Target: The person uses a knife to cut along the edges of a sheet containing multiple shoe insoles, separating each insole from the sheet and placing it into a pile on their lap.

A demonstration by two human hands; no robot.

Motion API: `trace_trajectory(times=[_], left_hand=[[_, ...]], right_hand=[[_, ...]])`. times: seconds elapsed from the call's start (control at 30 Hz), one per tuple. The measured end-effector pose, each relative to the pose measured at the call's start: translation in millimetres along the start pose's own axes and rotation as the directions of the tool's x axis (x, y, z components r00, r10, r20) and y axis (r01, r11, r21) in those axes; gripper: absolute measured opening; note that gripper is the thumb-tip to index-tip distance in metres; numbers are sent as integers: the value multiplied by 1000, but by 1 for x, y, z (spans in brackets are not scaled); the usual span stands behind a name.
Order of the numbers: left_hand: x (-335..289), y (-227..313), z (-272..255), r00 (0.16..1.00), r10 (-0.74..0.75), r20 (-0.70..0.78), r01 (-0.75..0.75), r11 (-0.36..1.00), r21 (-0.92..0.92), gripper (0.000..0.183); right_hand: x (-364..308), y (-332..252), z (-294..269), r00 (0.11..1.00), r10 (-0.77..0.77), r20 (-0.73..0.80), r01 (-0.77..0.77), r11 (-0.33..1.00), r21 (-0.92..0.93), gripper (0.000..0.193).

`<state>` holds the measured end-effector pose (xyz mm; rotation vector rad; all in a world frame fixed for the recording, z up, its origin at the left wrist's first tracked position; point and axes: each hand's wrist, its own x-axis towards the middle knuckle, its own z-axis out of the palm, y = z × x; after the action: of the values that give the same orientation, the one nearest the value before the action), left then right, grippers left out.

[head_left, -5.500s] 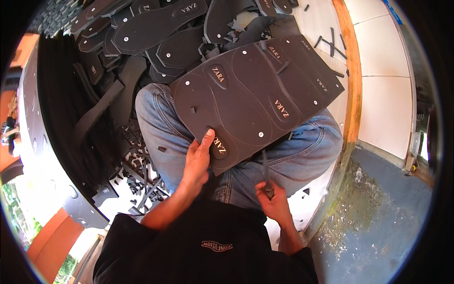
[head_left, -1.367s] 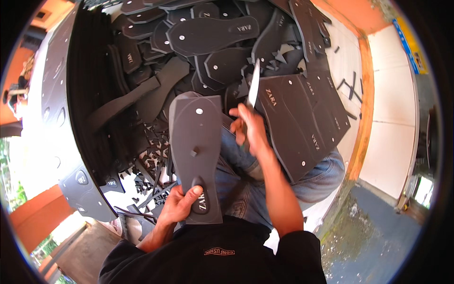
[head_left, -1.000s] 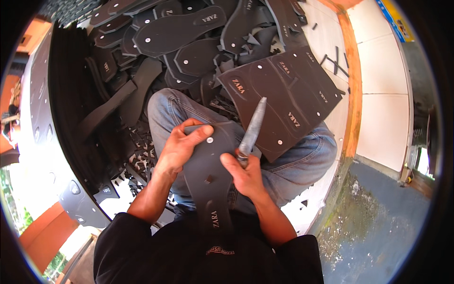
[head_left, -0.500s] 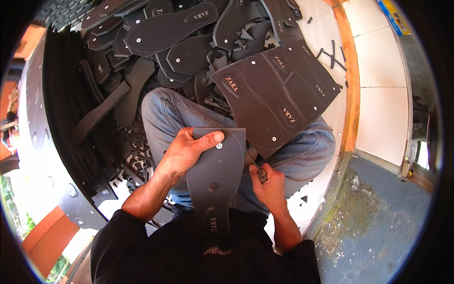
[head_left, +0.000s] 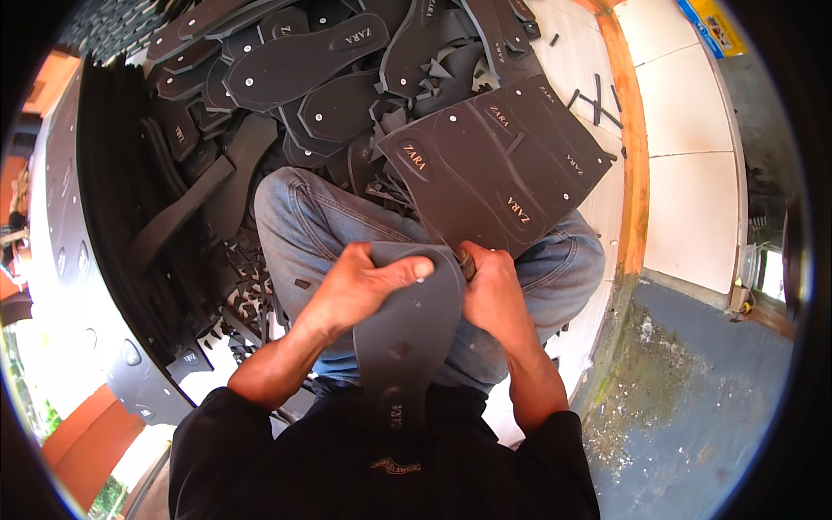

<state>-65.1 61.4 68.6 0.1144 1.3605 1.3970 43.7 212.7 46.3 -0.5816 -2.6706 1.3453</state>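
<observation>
A dark grey rubber sandal sole [head_left: 403, 334] lies over my lap, its narrow end against my shirt. My left hand [head_left: 373, 282] grips its wide far end, thumb pressed flat on top and fingers underneath. Close by the sole's upper right edge, my right hand [head_left: 494, 290] is wrapped round the handle of a knife [head_left: 469, 263]. The blade is hidden from view at this moment. Beyond my hands, a larger dark sheet [head_left: 472, 173] with sole outlines and light lettering rests on my right knee.
Several cut soles [head_left: 303, 61] are heaped beyond my knees, with offcuts [head_left: 247, 299] scattered left of my leg. A tall stack of dark sheets [head_left: 117, 173] stands at left. Thin strips [head_left: 596, 100] lie on the pale floor near an orange edging [head_left: 635, 173].
My right hand has risen with the knife to the sole's upper right corner. The corner piece that stuck out there now looks trimmed to a curve. The sole has shifted slightly right.
</observation>
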Motion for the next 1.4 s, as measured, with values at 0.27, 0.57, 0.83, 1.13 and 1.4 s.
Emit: trace_trajectory(times=[0.27,0.57,0.83,1.13,1.4], left_hand=[[4,-27,7,991,-80,109,77,997,31,41],[33,-76,11,941,302,152,-255,930,-264,30],[42,-60,71,974,100,-204,-208,754,-623,24],[37,-81,68,982,71,-175,-168,752,-637,20],[12,-111,42,963,161,-216,-251,829,-500,24]], right_hand=[[8,0,-34,892,400,210,-448,721,529,23],[7,7,-39,803,520,-292,-86,586,806,20],[-59,18,-2,854,406,-325,-232,857,460,33],[-112,31,8,812,503,-296,-548,832,-90,33],[-72,38,30,923,344,-171,-364,926,-104,19]])
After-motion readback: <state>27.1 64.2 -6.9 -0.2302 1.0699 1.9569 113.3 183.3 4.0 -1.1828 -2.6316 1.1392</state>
